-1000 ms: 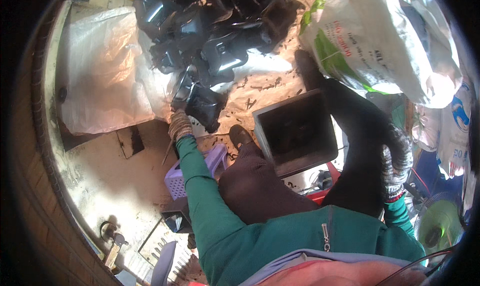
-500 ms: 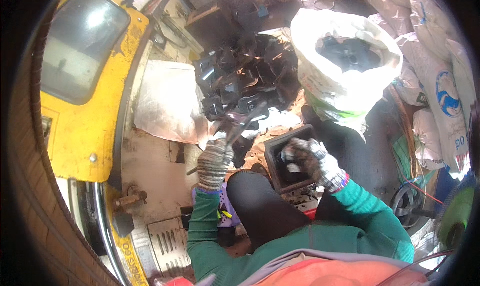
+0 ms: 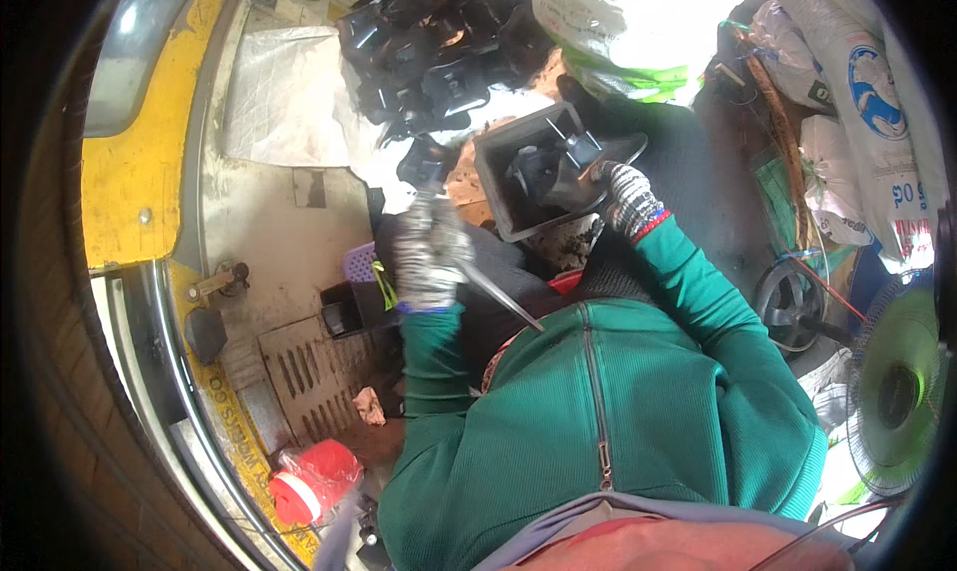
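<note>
Black part (image 3: 576, 177) sits in right hand (image 3: 630, 197) — pointed tool (image 3: 498, 297) in left hand (image 3: 431, 254).

The left of two side-by-side fisheye cameras on the person's head looks steeply down, upright and unmirrored. The jacket (image 3: 658, 411) is close, large along the lower edge; the left hand (image 3: 431, 254), right hand (image 3: 630, 198) and tub (image 3: 491, 187) lie farther off, around the middle. A yellow panel (image 3: 140, 192) and a sack (image 3: 869, 152) bend along opposite sides.
</note>
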`<state>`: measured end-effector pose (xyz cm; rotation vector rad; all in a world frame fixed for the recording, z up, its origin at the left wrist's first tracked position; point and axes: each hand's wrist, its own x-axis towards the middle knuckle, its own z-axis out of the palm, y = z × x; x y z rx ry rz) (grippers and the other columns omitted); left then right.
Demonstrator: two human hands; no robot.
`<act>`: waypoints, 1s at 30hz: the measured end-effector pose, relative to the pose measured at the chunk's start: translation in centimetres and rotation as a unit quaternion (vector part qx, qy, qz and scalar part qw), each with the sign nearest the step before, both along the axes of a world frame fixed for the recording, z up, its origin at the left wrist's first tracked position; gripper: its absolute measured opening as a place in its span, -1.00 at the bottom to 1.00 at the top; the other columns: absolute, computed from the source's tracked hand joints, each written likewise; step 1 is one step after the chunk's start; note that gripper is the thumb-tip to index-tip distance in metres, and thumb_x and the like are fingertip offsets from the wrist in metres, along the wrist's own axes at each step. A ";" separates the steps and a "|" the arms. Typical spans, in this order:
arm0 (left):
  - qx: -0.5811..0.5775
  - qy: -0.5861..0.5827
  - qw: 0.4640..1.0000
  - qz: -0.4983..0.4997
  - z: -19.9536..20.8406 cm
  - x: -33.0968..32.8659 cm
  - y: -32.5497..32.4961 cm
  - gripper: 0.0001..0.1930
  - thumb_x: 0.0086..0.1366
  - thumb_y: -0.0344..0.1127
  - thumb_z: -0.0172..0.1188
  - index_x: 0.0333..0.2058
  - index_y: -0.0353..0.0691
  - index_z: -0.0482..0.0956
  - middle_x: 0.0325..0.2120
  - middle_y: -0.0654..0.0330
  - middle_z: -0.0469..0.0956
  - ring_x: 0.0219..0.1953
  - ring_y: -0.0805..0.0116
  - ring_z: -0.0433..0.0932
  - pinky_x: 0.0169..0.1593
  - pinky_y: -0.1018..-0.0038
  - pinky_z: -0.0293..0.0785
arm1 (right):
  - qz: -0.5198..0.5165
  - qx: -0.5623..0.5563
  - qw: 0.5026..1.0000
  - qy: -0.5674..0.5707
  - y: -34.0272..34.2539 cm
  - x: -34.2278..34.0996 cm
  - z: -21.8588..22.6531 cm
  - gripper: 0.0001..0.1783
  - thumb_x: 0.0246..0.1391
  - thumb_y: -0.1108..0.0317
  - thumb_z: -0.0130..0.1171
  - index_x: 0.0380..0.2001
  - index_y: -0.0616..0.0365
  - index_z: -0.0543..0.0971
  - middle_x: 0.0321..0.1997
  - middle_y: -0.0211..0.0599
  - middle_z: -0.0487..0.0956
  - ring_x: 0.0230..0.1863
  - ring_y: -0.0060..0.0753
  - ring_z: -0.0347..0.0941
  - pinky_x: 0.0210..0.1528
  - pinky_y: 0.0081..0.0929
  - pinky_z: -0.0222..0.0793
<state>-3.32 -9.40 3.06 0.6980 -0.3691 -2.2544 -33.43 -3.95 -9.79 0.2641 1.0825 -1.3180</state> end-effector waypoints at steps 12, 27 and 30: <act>0.134 -0.196 0.971 -0.038 -3.0 -5.5 5.5 -0.77 0.31 -0.29 0.16 -0.06 0.02 0.46 -0.47 0.29 0.50 -0.69 0.53 0.34 -0.68 0.58 0.24 | 0.185 -0.005 0.934 0.307 -3.6 4.0 -3.7 -0.69 0.18 0.16 0.08 -0.23 0.15 0.63 -0.30 -0.20 0.63 -0.26 -0.29 0.49 -0.17 -0.30 0.39; -0.464 -0.744 0.432 -0.211 -12.5 -11.3 -4.4 -0.44 0.43 -0.22 -0.06 0.38 0.09 0.11 0.00 -0.10 0.52 -0.10 0.02 0.62 0.00 0.20 0.52 | 0.442 -0.167 0.306 0.826 -5.0 2.6 -19.5 -0.70 -0.05 0.44 0.18 -0.17 0.10 0.58 -0.23 -0.16 0.64 -0.11 -0.18 0.60 -0.01 -0.32 0.48; -0.591 -0.739 0.316 -0.068 -11.3 -10.0 -3.4 -0.48 0.40 -0.32 -0.05 0.33 -0.01 0.23 0.17 -0.02 0.35 0.00 0.08 0.58 0.00 0.28 0.55 | 0.551 -0.124 0.396 0.724 -3.3 3.2 -7.2 -0.67 -0.04 0.46 0.16 -0.12 0.11 0.58 -0.18 -0.13 0.65 -0.07 -0.17 0.60 0.01 -0.31 0.48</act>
